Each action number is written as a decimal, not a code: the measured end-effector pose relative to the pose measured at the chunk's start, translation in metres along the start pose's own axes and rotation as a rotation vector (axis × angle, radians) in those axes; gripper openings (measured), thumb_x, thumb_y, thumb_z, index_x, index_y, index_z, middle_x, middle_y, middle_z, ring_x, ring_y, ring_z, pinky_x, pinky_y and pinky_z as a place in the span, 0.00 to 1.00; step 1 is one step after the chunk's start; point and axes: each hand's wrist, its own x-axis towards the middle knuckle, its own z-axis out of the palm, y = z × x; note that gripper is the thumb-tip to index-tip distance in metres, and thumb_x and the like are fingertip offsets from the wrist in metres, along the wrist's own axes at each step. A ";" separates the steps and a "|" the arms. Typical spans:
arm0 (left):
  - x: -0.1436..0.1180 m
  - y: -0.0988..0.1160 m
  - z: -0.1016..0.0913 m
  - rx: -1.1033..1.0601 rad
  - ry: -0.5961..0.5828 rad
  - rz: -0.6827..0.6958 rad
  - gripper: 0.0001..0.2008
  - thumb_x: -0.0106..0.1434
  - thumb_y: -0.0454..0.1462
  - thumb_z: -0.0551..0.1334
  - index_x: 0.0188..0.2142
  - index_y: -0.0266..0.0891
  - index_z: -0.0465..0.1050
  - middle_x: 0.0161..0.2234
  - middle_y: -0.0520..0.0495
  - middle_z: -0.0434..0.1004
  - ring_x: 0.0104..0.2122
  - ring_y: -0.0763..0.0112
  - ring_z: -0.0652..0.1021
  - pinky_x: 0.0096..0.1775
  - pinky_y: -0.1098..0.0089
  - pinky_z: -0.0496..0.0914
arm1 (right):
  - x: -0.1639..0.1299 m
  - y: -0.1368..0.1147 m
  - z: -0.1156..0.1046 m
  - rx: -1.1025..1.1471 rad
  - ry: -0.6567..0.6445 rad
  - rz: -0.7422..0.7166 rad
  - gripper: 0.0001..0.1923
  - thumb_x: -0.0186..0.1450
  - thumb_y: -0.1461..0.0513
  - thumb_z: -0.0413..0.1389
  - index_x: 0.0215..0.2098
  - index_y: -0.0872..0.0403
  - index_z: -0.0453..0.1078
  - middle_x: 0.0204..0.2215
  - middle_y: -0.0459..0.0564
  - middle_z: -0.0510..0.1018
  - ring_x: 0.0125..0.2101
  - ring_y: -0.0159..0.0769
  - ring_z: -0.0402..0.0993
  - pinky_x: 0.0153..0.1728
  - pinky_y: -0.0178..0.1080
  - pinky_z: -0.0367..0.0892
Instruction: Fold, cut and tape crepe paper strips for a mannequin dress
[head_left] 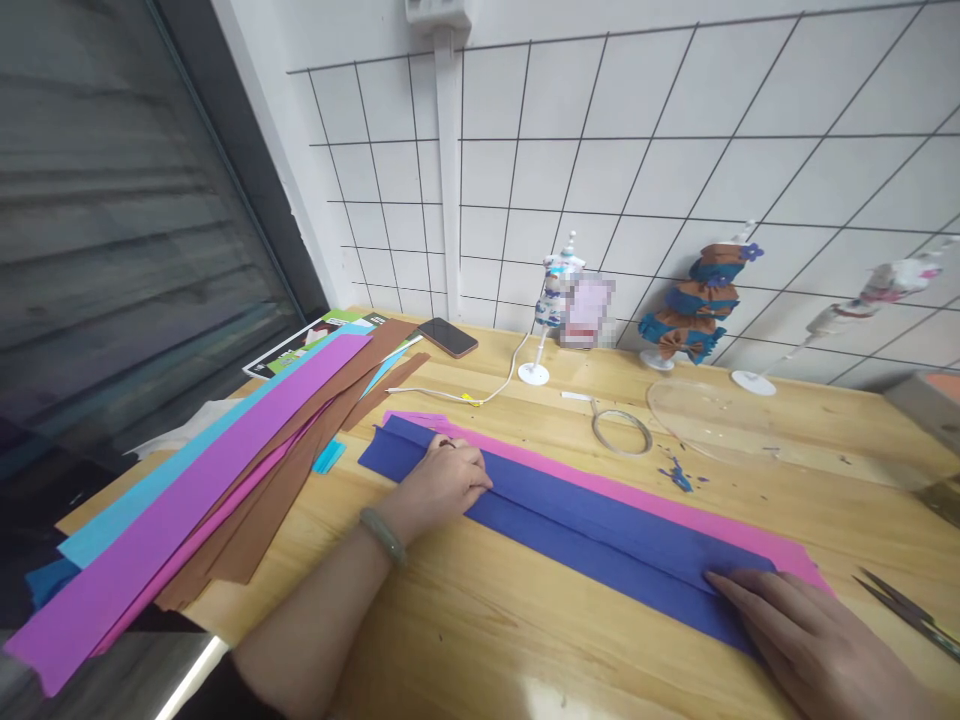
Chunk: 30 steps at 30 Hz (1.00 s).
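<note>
The long blue crepe paper strip (570, 520) lies flat on the wooden table (480, 640), right on top of a pink strip (600, 483) that peeks out along the far edge. A fold line runs down the middle of the blue one, end to end, so the fold looks mostly made already.

Left hand (442, 482) presses down near the far end of the blue strip, fingers together & flat, not gripping anything. Right hand (817, 635) lies flat on the near end, fingers stretched out, holding the paper down, also not clamped on anything.

I'd say what's left is smoothing the crease, maybe cutting: the scissors (907, 610) sit untouched just beside the right hand.

Off to the left is a pile of more strips (210, 490) – purple, brown, light blue – not yet used. Little paper-dressed mannequins (694, 300) stand by the wall, w/ a phone (448, 337) nearby.
</note>
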 end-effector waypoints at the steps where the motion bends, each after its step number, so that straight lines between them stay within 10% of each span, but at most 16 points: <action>1: 0.000 0.000 0.000 0.000 0.000 0.000 0.10 0.62 0.33 0.56 0.33 0.44 0.77 0.36 0.52 0.75 0.38 0.70 0.70 0.44 0.64 0.54 | 0.000 0.000 0.000 -0.002 -0.009 0.005 0.17 0.64 0.59 0.46 0.48 0.48 0.70 0.44 0.50 0.76 0.42 0.43 0.72 0.40 0.43 0.70; 30: -0.002 0.003 -0.011 0.082 -0.043 -0.002 0.12 0.62 0.31 0.54 0.34 0.42 0.77 0.34 0.49 0.74 0.37 0.70 0.71 0.45 0.63 0.57 | 0.009 -0.009 -0.010 0.033 0.085 -0.002 0.16 0.65 0.57 0.45 0.43 0.50 0.72 0.38 0.50 0.76 0.36 0.39 0.73 0.36 0.40 0.69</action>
